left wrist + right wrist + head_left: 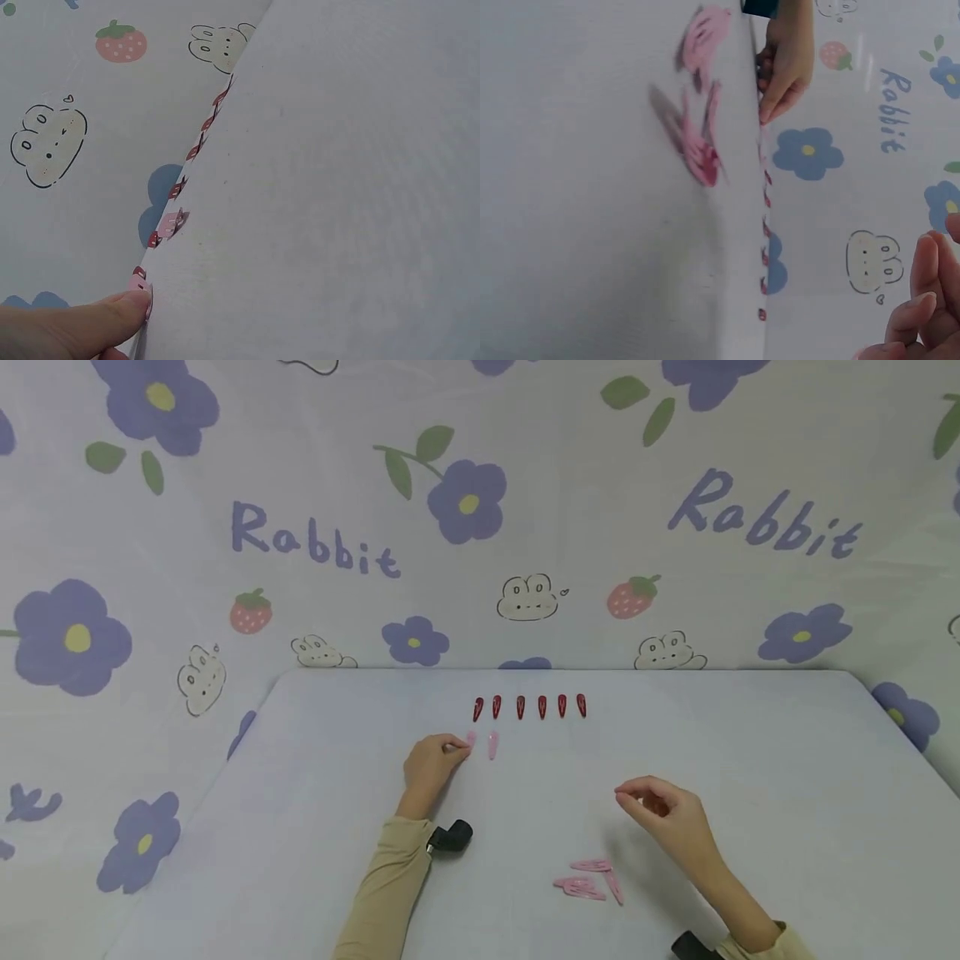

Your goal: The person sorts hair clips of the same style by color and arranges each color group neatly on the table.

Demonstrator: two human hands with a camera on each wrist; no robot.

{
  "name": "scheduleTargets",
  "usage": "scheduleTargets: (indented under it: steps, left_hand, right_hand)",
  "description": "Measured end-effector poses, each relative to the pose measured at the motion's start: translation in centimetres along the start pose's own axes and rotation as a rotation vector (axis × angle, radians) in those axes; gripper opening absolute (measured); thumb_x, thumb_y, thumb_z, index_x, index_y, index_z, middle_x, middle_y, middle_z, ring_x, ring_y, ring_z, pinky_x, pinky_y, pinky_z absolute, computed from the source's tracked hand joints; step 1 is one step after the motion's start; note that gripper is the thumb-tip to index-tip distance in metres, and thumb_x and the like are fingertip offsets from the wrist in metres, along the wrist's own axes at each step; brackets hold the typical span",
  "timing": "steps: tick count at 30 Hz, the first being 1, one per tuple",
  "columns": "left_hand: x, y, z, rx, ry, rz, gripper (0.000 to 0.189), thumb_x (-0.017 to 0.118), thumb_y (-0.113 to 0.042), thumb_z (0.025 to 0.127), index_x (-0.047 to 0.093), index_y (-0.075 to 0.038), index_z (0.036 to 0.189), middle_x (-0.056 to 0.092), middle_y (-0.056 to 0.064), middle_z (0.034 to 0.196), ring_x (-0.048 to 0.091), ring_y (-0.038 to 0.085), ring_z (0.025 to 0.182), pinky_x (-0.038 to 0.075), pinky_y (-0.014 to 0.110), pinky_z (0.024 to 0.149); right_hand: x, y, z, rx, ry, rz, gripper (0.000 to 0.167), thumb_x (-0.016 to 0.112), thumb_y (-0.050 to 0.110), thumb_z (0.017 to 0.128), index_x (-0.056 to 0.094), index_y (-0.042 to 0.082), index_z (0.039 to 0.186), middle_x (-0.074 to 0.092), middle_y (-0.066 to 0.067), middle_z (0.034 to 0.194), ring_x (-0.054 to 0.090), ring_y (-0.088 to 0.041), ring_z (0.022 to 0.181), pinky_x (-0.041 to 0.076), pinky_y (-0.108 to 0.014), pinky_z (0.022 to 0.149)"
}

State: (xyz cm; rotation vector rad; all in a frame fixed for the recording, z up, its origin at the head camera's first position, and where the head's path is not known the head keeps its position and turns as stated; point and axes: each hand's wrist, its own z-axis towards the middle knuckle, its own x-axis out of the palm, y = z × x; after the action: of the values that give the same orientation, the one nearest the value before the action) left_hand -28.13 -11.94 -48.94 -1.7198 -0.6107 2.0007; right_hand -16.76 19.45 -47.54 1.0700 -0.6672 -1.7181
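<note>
Pinched at the fingertips of the left hand (431,764), a pale pink snap hair clip (471,739) is being pressed down onto the table (750,760), its narrow body running away from the person like the others. Taking the row of six dark red hair clips (529,707) as the landmark, this clip lies just in front of that row's left end, and a second pale pink clip (492,745) lies just beside it, under the second red clip, with its long axis parallel to the red ones. The right hand (671,822) hovers well in front of the row's right end, fingers loosely curled with thumb and forefinger nearly meeting; they seem to hold nothing, though the head view is too small to be sure. A loose pile of pink hair clips (588,881) lies farther still from the row, just beside the right hand and nearer to it than to the left; its clips point several ways.
</note>
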Motion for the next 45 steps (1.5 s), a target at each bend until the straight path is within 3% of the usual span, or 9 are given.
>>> scheduleTargets:
  steps: [3, 6, 9, 13, 21, 24, 31, 34, 45]
  left_hand:
    - [0.0, 0.0, 0.0, -0.003, 0.003, 0.003, 0.014, 0.071, -0.034, 0.075, 0.072, -0.022, 0.083, 0.049, -0.006, 0.059, 0.043, 0.012, 0.054, 0.032, 0.028, 0.046]
    - [-0.1, 0.0, -0.1, -0.002, 0.003, 0.0, 0.014, 0.071, -0.033, 0.075, 0.072, -0.021, 0.083, 0.05, -0.006, 0.06, 0.043, 0.012, 0.054, 0.033, 0.028, 0.046]
    - [-0.2, -0.1, -0.3, -0.008, -0.002, 0.001, 0.014, 0.071, -0.033, 0.075, 0.072, -0.021, 0.082, 0.05, -0.006, 0.059, 0.043, 0.012, 0.054, 0.033, 0.028, 0.046]
    - [-0.3, -0.3, -0.4, -0.008, -0.007, -0.001, 0.014, 0.07, -0.033, 0.076, 0.072, -0.02, 0.082, 0.049, -0.006, 0.059, 0.042, 0.012, 0.053, 0.032, 0.028, 0.045]
    - [-0.1, -0.3, -0.1, -0.024, -0.003, -0.005, 0.014, 0.069, -0.033, 0.077, 0.072, -0.02, 0.082, 0.049, -0.005, 0.061, 0.042, 0.012, 0.055, 0.031, 0.027, 0.046]
    - [-0.1, -0.3, -0.1, -0.018, 0.0, -0.006, 0.015, 0.069, -0.033, 0.077, 0.072, -0.019, 0.082, 0.048, -0.005, 0.061, 0.042, 0.012, 0.055, 0.031, 0.027, 0.045]
    - [-0.1, -0.3, -0.2, -0.015, -0.003, -0.008, 0.014, 0.069, -0.032, 0.077, 0.071, -0.019, 0.082, 0.048, -0.005, 0.06, 0.042, 0.012, 0.054, 0.03, 0.027, 0.045]
    - [0.0, -0.2, -0.2, -0.003, -0.005, -0.015, 0.013, 0.069, -0.031, 0.077, 0.071, -0.019, 0.082, 0.048, -0.005, 0.06, 0.042, 0.012, 0.054, 0.031, 0.027, 0.045]
    - [0.3, 0.1, -0.1, -0.001, -0.015, -0.013, 0.013, 0.069, -0.031, 0.077, 0.071, -0.02, 0.081, 0.048, -0.005, 0.059, 0.042, 0.012, 0.054, 0.031, 0.028, 0.046]
  right_hand:
    - [0.3, 2.7, -0.6, 0.061, 0.022, -0.01, 0.004, 0.067, 0.006, 0.079, 0.067, 0.004, 0.083, 0.056, 0.002, 0.068, 0.037, -0.01, 0.055, 0.028, -0.024, 0.044]
    - [1.1, 2.2, -1.4, 0.083, -0.003, -0.031, 0.002, 0.067, 0.003, 0.078, 0.067, 0.003, 0.08, 0.057, 0.004, 0.066, 0.038, -0.008, 0.054, 0.031, -0.022, 0.046]
    - [1.5, 1.5, -2.0, 0.069, 0.028, -0.036, 0.005, 0.067, 0.001, 0.078, 0.067, 0.006, 0.08, 0.057, 0.005, 0.067, 0.039, -0.008, 0.053, 0.033, -0.022, 0.046]
    - [1.9, 0.3, -2.5, 0.045, 0.114, -0.061, 0.013, 0.072, 0.004, 0.074, 0.065, 0.01, 0.082, 0.056, 0.007, 0.069, 0.04, -0.007, 0.052, 0.034, -0.022, 0.045]
    - [1.8, 0.0, -2.7, 0.096, 0.304, -0.193, 0.039, 0.081, 0.021, 0.063, 0.057, 0.007, 0.09, 0.052, 0.006, 0.07, 0.036, -0.003, 0.053, 0.033, -0.021, 0.047]
    - [1.8, 0.1, -2.7, 0.117, 0.348, -0.191, 0.035, 0.081, 0.022, 0.064, 0.056, 0.01, 0.085, 0.048, 0.006, 0.067, 0.038, -0.004, 0.055, 0.034, -0.021, 0.048]
    - [1.7, 0.3, -2.9, 0.002, 0.347, -0.167, 0.019, 0.077, 0.013, 0.069, 0.06, 0.015, 0.077, 0.05, 0.01, 0.069, 0.04, -0.005, 0.057, 0.035, -0.02, 0.049]
    - [1.7, 0.5, -3.0, -0.001, 0.346, -0.164, 0.016, 0.076, 0.014, 0.071, 0.061, 0.017, 0.076, 0.05, 0.012, 0.069, 0.041, -0.006, 0.059, 0.035, -0.02, 0.051]
    - [1.4, 0.8, -2.8, 0.18, 0.397, -0.131, 0.01, 0.073, 0.019, 0.074, 0.066, 0.013, 0.078, 0.059, 0.009, 0.073, 0.048, -0.007, 0.064, 0.043, -0.023, 0.058]
